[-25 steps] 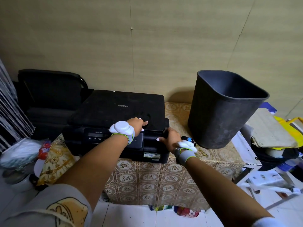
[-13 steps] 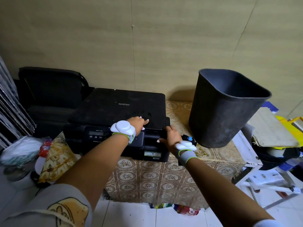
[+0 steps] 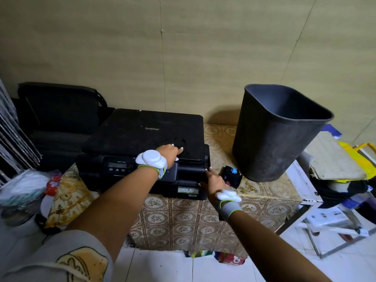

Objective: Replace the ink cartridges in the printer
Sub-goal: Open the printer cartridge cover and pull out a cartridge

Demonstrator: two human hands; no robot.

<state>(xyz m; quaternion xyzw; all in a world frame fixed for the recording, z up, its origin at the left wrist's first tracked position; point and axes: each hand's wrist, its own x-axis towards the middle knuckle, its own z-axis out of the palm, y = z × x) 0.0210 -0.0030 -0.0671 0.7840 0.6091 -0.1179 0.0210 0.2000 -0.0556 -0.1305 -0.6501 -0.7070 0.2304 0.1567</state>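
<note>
A black Brother printer [image 3: 142, 131] sits on a table covered with a patterned cloth [image 3: 193, 218]. My left hand [image 3: 168, 152] lies flat on the front edge of the printer's lid and holds nothing. My right hand [image 3: 213, 182] is at the printer's front right corner. Its fingertips hook the side edge of the small cartridge cover [image 3: 189, 180] and the thumb presses the cover's front. The cover looks closed. A black ink cartridge [image 3: 232, 176] with a blue label lies on the cloth just right of the printer, beside my right hand.
A tall dark waste bin [image 3: 274, 139] stands on the table right of the cartridge. A black chair [image 3: 59, 110] is behind the printer at the left. Papers and a yellow bag [image 3: 345, 157] pile up at the right. Bags and bowls crowd the left edge.
My right hand has slid down from the printer's top right corner to the edge of the front cover, which uncovers the cartridge on the cloth. My left hand has stayed on the lid.
</note>
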